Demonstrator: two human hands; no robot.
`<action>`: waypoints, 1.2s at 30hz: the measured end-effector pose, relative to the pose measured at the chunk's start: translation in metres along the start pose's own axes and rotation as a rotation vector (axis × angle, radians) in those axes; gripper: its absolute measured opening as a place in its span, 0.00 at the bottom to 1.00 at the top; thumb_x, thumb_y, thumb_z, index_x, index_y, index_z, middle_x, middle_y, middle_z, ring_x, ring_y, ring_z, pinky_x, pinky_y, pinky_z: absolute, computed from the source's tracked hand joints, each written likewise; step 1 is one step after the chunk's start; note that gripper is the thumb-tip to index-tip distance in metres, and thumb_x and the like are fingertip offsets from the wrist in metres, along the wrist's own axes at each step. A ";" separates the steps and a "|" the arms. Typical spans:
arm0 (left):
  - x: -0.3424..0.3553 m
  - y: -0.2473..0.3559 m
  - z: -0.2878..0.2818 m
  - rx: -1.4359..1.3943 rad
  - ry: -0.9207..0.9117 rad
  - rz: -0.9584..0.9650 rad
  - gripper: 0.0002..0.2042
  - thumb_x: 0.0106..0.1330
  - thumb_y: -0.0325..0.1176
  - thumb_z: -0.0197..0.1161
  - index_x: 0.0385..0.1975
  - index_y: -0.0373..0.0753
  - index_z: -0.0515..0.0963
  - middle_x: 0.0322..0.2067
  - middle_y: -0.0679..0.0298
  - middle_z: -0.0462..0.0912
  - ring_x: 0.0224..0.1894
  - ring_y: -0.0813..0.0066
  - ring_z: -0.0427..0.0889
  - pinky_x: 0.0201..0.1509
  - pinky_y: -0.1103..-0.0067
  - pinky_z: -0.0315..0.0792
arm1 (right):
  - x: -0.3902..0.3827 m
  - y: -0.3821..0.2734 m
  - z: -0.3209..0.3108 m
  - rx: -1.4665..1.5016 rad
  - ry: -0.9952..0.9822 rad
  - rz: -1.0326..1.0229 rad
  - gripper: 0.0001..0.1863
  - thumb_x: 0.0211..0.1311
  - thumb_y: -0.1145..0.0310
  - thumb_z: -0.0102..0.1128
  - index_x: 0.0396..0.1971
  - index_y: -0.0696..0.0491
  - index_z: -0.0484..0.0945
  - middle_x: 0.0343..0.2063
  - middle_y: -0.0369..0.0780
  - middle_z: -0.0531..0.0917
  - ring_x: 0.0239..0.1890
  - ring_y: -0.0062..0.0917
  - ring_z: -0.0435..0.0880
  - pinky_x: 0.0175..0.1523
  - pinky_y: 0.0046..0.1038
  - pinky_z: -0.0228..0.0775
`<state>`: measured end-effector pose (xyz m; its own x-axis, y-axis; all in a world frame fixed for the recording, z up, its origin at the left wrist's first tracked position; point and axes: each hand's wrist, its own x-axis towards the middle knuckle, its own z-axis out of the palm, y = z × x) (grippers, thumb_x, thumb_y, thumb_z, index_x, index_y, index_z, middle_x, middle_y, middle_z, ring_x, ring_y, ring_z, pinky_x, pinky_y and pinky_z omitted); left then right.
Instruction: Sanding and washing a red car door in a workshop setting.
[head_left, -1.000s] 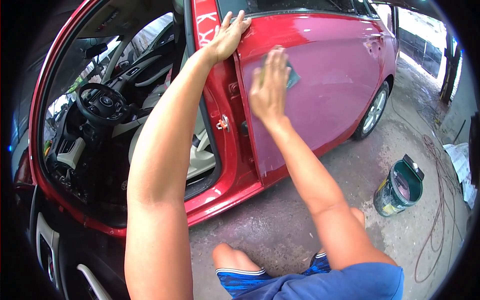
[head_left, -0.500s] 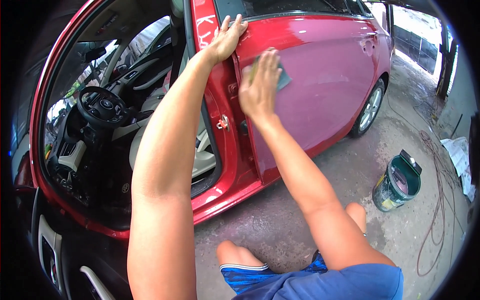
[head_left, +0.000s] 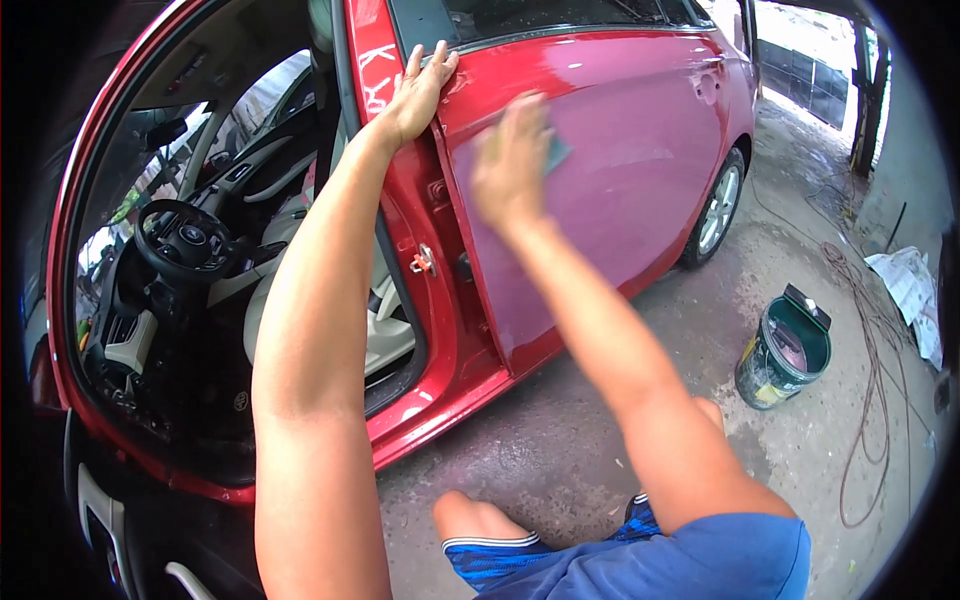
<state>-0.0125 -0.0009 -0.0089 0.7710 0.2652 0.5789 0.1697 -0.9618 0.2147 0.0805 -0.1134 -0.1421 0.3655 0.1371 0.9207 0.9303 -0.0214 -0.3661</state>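
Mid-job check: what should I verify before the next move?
1. Left hand spread at the upper front corner of the rear door: ok.
2. Green sheet at the right hand, against the door: ok.
3. Firm grip on that sheet: cannot tell, fingers blurred.
4. Bucket upright on the floor: ok.
5. Cords tidied: not ok, strewn loosely.
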 end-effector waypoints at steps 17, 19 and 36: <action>0.006 0.011 0.011 0.108 0.069 0.043 0.29 0.81 0.46 0.25 0.78 0.46 0.54 0.81 0.65 0.45 0.82 0.57 0.31 0.84 0.58 0.34 | -0.041 -0.059 0.000 0.030 -0.055 -0.060 0.41 0.74 0.55 0.44 0.73 0.72 0.47 0.74 0.67 0.46 0.79 0.60 0.42 0.80 0.56 0.33; 0.000 0.008 0.005 0.053 0.050 0.035 0.29 0.81 0.45 0.27 0.79 0.46 0.53 0.80 0.64 0.46 0.82 0.56 0.31 0.84 0.58 0.34 | -0.046 -0.066 -0.015 0.112 -0.157 -0.086 0.40 0.75 0.57 0.44 0.73 0.72 0.48 0.74 0.67 0.47 0.79 0.60 0.43 0.80 0.56 0.34; 0.004 0.006 0.006 0.148 0.084 0.054 0.28 0.81 0.44 0.29 0.78 0.45 0.54 0.80 0.63 0.45 0.82 0.53 0.35 0.83 0.55 0.37 | -0.045 -0.079 -0.014 0.138 -0.167 -0.125 0.37 0.73 0.62 0.46 0.72 0.73 0.51 0.74 0.66 0.49 0.78 0.60 0.44 0.79 0.58 0.35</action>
<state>-0.0051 -0.0064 -0.0101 0.7289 0.2115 0.6511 0.2224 -0.9727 0.0671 -0.0086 -0.1317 -0.1524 0.2269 0.2926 0.9289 0.9509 0.1397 -0.2762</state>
